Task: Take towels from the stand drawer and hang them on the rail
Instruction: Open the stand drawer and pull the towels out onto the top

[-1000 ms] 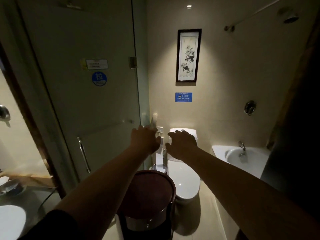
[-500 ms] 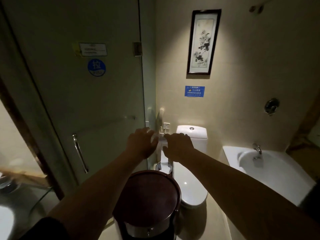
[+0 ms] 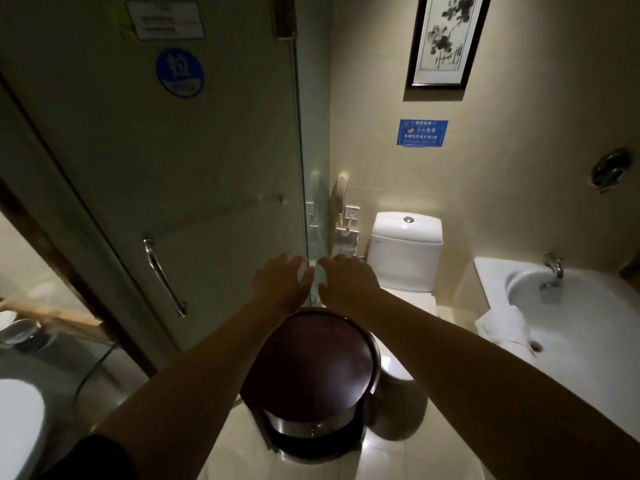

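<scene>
- Plainly, both hands hold nothing. The left hand (image 3: 280, 284) and the right hand (image 3: 346, 282) hover side by side at twelve o'clock of the stand, fingers spread and relaxed. Their nearest fingertips are close but apart.
- One round, dark wooden stand (image 3: 311, 362) sits on the floor under the forearms. Its one drawer (image 3: 311, 429) faces six o'clock, looks closed and shows a single small knob. Any towels inside are hidden, so they cannot be counted.
- One white towel (image 3: 502, 327) is in view, draped limp over the rim of the bathtub (image 3: 485, 268) at three o'clock of the stand, well apart from both hands.
- One thin horizontal bar (image 3: 221, 215) crosses the glass door (image 3: 173, 150) at ten o'clock. It is probably the rail, though the frosted pane leaves that uncertain. One long metal handle (image 3: 162, 275) sits below it.
- As a judgement, a towel will be soft, light and floppy, neither fragile nor slippery, and it will sag if pinched at one point. Taking two corners of one short edge, or lifting under the fold, should keep it tidy for laying over the bar.
- The drawer likely wants a fingertip pinch on the knob and a straight pull toward six o'clock. The stand may shift, so the other hand could press on its top.
</scene>
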The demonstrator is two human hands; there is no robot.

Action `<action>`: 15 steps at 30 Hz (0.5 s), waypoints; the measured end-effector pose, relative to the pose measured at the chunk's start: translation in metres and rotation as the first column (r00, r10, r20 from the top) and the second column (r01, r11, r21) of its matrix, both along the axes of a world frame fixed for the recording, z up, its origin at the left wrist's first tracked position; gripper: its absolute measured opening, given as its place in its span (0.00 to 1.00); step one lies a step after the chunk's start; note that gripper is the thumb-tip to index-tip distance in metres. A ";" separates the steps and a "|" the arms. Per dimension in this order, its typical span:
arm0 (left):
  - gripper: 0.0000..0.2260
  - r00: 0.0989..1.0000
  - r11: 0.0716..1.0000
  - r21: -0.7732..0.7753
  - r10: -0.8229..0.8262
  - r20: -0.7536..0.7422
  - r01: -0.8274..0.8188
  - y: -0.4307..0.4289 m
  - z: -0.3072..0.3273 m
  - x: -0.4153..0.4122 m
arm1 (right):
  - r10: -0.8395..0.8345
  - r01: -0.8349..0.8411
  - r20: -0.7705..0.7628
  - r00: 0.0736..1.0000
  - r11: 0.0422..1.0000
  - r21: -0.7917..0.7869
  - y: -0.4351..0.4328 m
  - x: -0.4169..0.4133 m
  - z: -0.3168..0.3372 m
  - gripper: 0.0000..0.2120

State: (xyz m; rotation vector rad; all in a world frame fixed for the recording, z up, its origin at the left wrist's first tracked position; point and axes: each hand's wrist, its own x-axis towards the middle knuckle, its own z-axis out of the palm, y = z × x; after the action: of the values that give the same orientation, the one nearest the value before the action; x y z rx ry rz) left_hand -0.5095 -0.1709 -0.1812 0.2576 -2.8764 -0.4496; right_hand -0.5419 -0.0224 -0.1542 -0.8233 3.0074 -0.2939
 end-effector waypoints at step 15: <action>0.27 0.954 0.915 0.401 -0.088 0.287 -0.036 -0.060 -0.188 -0.012 | -0.112 0.105 0.335 0.935 0.994 0.038 -0.063 -0.001 -0.196 0.28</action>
State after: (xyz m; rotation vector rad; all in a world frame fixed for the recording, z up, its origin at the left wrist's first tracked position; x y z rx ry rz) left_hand -0.5211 -0.2304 -0.3691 0.3827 -3.0513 -1.1021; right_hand -0.5428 -0.0857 -0.3500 -0.5401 2.7306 -0.3644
